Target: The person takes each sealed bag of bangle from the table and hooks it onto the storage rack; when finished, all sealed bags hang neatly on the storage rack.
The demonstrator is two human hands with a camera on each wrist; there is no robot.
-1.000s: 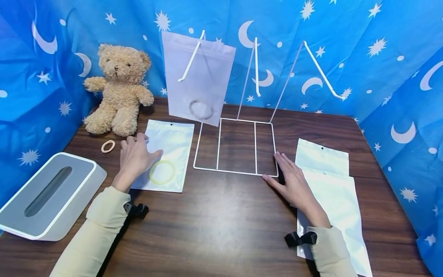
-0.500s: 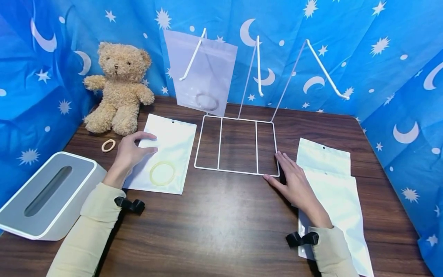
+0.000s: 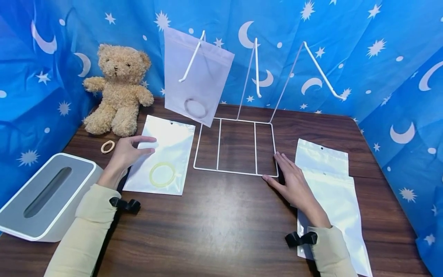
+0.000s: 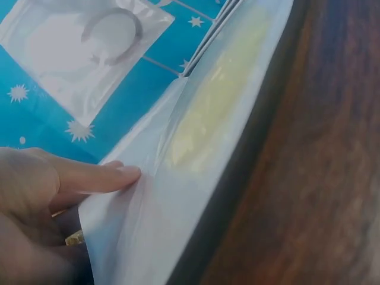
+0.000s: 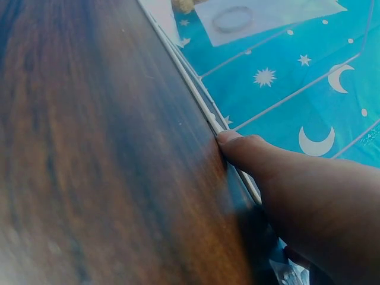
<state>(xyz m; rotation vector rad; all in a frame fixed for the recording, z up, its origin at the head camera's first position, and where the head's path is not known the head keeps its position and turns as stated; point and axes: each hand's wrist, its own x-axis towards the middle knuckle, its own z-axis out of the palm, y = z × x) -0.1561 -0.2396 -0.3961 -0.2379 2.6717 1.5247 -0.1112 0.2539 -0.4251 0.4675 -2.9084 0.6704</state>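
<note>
A white zip bag (image 3: 166, 150) with a yellow ring (image 3: 162, 174) showing through its front lies left of a white wire rack (image 3: 237, 172). My left hand (image 3: 126, 152) is at the bag's left edge, in the left wrist view with the thumb on its face and the other fingers partly hidden behind the edge. My right hand (image 3: 294, 181) rests with straight fingers on the rack's right rail; in the right wrist view the thumb (image 5: 249, 151) touches the front wire. Another zip bag (image 3: 197, 69), holding a dark ring (image 3: 195, 108), hangs tilted from the rack's left hook.
Two more white zip bags (image 3: 332, 215) overlap on the right, partly under my right arm. A teddy bear (image 3: 119, 88) sits at the back left, near a small wooden ring (image 3: 107, 146). A tissue box (image 3: 48, 192) stands front left. Star-patterned cloth (image 3: 346, 69) encloses the table.
My left hand has drawn a little to the left, thumb and index now both over the bag. More of the bag's lower left corner shows. The hanging bag swings; the right hand stays.
</note>
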